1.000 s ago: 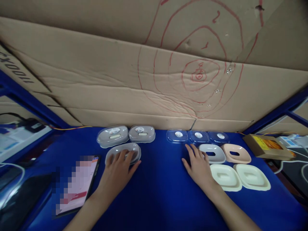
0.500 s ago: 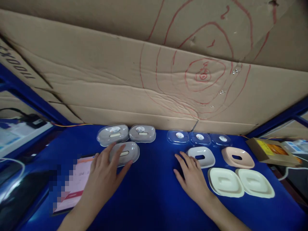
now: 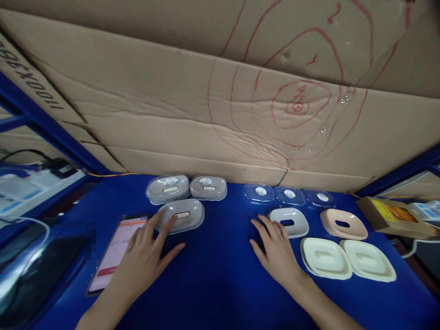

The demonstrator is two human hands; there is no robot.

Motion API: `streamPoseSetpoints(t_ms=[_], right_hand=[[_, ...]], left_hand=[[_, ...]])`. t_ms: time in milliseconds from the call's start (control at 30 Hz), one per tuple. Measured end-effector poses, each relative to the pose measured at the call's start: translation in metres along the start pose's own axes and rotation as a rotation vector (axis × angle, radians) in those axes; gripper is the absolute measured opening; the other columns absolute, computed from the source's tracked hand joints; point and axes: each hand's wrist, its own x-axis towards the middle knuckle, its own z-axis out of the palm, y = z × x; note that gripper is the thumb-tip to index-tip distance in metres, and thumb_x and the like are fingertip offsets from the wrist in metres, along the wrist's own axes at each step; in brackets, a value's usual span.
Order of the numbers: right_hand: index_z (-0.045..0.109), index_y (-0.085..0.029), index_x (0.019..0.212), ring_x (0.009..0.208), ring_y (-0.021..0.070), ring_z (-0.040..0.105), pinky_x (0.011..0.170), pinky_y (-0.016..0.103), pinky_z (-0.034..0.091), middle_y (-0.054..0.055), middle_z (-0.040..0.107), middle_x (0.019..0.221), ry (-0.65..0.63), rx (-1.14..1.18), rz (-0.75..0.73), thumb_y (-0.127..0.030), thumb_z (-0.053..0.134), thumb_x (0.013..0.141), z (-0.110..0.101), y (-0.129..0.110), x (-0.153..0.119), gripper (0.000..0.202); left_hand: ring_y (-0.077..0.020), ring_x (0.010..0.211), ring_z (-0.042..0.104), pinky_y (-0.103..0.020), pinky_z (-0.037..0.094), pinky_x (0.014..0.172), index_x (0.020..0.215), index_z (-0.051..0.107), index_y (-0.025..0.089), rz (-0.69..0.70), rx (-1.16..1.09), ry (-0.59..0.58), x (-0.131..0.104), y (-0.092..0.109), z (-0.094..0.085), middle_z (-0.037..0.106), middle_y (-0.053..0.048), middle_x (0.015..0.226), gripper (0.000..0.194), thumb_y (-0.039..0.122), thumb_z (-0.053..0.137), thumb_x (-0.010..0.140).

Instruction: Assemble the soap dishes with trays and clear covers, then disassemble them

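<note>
My left hand point(image 3: 144, 252) is open with its fingers spread. Its fingertips overlap the near left side of a grey oval dish point(image 3: 195, 216) with a pale slot in its middle; whether they touch it I cannot tell. My right hand point(image 3: 277, 250) lies open and low over the blue table, holding nothing. Its fingertips are beside the left edge of a light grey dish point(image 3: 298, 224) with an oblong hole. Right of that sit a pink dish point(image 3: 355, 224) and two cream dishes, one point(image 3: 326, 259) nearer my right hand, the other point(image 3: 369, 261) farther right.
Two grey dishes under clear covers point(image 3: 168, 189) point(image 3: 208, 188) stand at the back. Three clear lids with stickers lie along the cardboard wall point(image 3: 154, 101), one of them point(image 3: 289, 196) in the middle. A phone point(image 3: 115, 256) lies left; a cardboard box point(image 3: 395, 217) stands right.
My left hand has drawn back and left from the grey dish, its thumb now off the edge. My right hand barely moves. The whole view has shifted slightly.
</note>
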Motion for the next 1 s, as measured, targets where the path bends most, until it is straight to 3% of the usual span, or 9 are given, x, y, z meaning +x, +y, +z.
streamPoseSetpoints(t_ms=[167, 267, 367, 500, 567, 733, 867, 1000], right_hand=[[0.056, -0.020, 0.152, 0.141, 0.0343, 0.061, 0.120, 0.061, 0.045, 0.017, 0.060, 0.157, -0.016, 0.028, -0.005, -0.032, 0.054, 0.110, 0.000, 0.001, 0.000, 0.045], [0.056, -0.020, 0.152, 0.142, 0.0350, 0.061, 0.120, 0.063, 0.046, 0.018, 0.060, 0.157, -0.020, 0.056, -0.014, -0.031, 0.055, 0.109, -0.001, 0.000, 0.001, 0.045], [0.057, -0.020, 0.152, 0.143, 0.0341, 0.060, 0.119, 0.059, 0.050, 0.017, 0.059, 0.158, -0.012, 0.128, -0.089, -0.028, 0.056, 0.108, -0.008, -0.002, 0.001, 0.044], [0.060, -0.019, 0.147, 0.141, 0.0266, 0.062, 0.113, 0.042, 0.057, 0.016, 0.065, 0.151, 0.040, 0.300, -0.355, -0.025, 0.054, 0.109, -0.021, -0.009, -0.002, 0.039], [0.064, -0.019, 0.141, 0.134, 0.0246, 0.067, 0.110, 0.039, 0.058, 0.014, 0.072, 0.141, 0.107, 0.351, -0.423, -0.021, 0.054, 0.107, -0.026, -0.010, -0.003, 0.035], [0.068, -0.024, 0.131, 0.108, 0.0225, 0.075, 0.097, 0.041, 0.059, 0.009, 0.079, 0.119, 0.267, 0.376, -0.296, -0.013, 0.058, 0.104, -0.027, 0.002, 0.004, 0.031], [0.073, -0.026, 0.123, 0.106, 0.0238, 0.075, 0.094, 0.041, 0.057, 0.009, 0.080, 0.116, 0.285, 0.333, -0.091, -0.017, 0.055, 0.107, -0.019, 0.017, 0.011, 0.025], [0.075, -0.026, 0.120, 0.108, 0.0245, 0.074, 0.097, 0.042, 0.056, 0.009, 0.079, 0.117, 0.231, 0.312, -0.020, -0.022, 0.054, 0.109, -0.009, 0.022, 0.010, 0.024]], left_hand=[[-0.0507, 0.140, 0.055, -0.074, 0.045, 0.111, 0.161, 0.041, 0.021, 0.070, 0.040, 0.041, 0.007, 0.014, -0.012, 0.042, -0.029, 0.164, 0.060, 0.052, 0.046, 0.110], [-0.0469, 0.145, 0.052, -0.074, 0.036, 0.121, 0.158, 0.046, 0.021, 0.197, -0.005, 0.090, 0.018, 0.039, -0.018, 0.049, -0.026, 0.159, 0.055, 0.043, 0.055, 0.109], [-0.0384, 0.147, 0.052, -0.065, 0.029, 0.129, 0.158, 0.050, 0.023, 0.420, -0.099, 0.035, 0.031, 0.072, -0.018, 0.052, -0.020, 0.160, 0.053, 0.039, 0.058, 0.109], [-0.0331, 0.141, 0.059, -0.061, 0.021, 0.133, 0.152, 0.057, 0.025, 0.636, -0.196, -0.063, 0.046, 0.109, -0.012, 0.060, -0.014, 0.156, 0.053, 0.055, 0.059, 0.108], [-0.0338, 0.141, 0.060, -0.064, 0.021, 0.133, 0.149, 0.059, 0.025, 0.691, -0.231, -0.078, 0.053, 0.118, -0.008, 0.062, -0.014, 0.155, 0.055, 0.060, 0.058, 0.107], [-0.0404, 0.144, 0.058, -0.070, 0.041, 0.120, 0.151, 0.055, 0.022, 0.663, -0.296, -0.154, 0.059, 0.122, 0.006, 0.059, -0.020, 0.157, 0.065, 0.055, 0.074, 0.099], [-0.0372, 0.143, 0.059, -0.069, 0.044, 0.120, 0.135, 0.063, 0.023, 0.570, -0.427, -0.206, 0.054, 0.115, 0.015, 0.066, -0.016, 0.147, 0.039, 0.046, 0.067, 0.105], [-0.0344, 0.142, 0.060, -0.067, 0.042, 0.123, 0.118, 0.065, 0.022, 0.496, -0.509, -0.181, 0.050, 0.111, 0.020, 0.065, -0.015, 0.147, 0.019, 0.036, 0.065, 0.105]])
